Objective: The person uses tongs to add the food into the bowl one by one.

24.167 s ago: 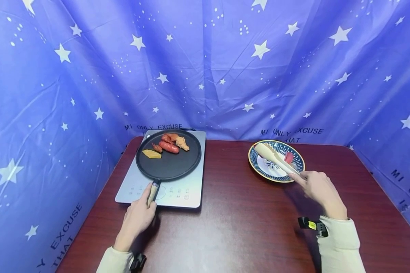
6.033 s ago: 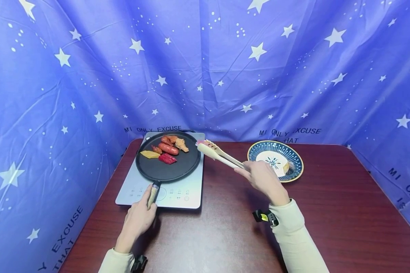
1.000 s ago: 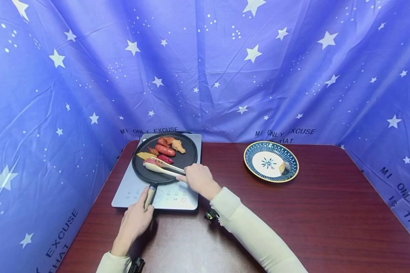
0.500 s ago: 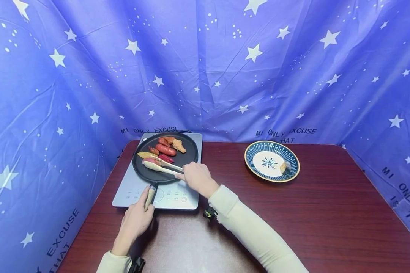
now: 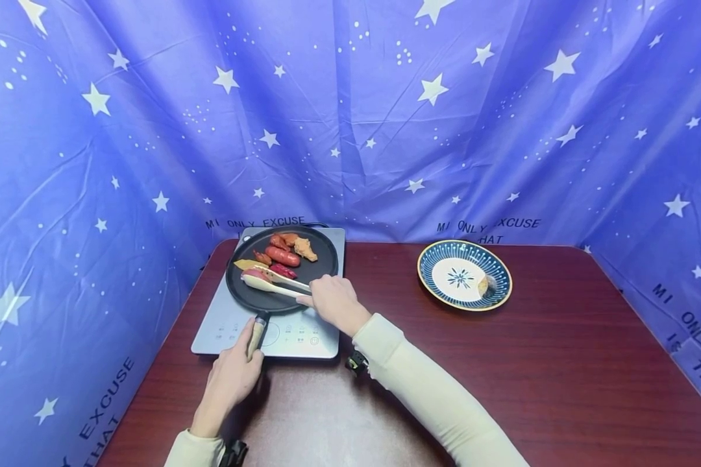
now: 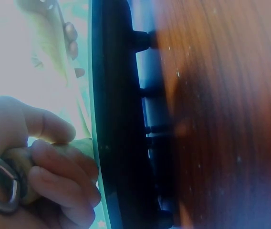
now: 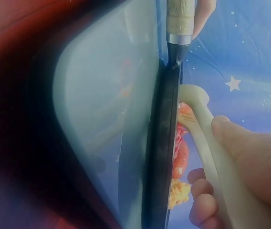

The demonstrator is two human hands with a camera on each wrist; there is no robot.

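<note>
My left hand (image 5: pixel 232 376) grips the wooden handle (image 5: pixel 257 335) of a round black frying pan (image 5: pixel 322 275). In the left wrist view the fingers curl around that handle, a metal ring at its end. My right hand (image 5: pixel 339 303) holds cream-coloured tongs (image 5: pixel 278 289), their tips low over the pan's left part. Between the tips shows a pinkish-red piece of food (image 5: pixel 261 275). Around it in the pan are a yellow piece (image 5: pixel 248 264), a dark red piece (image 5: pixel 284 271), a scored sausage (image 5: pixel 283 257) and a fried chicken piece (image 5: pixel 306 249).
Under the pan is a silver induction cooktop (image 5: pixel 216 347) with touch controls at its front. A blue-patterned plate (image 5: pixel 429 282) with a small brownish piece (image 5: pixel 486 286) stands to the right on the dark red table (image 5: pixel 537 363). Star-printed curtains (image 5: pixel 385 155) enclose the back and sides.
The right hand with the tongs has come from the plate across to the pan, bringing red pieces over. Lately the tongs shift only slightly left. The left hand stays on the handle.
</note>
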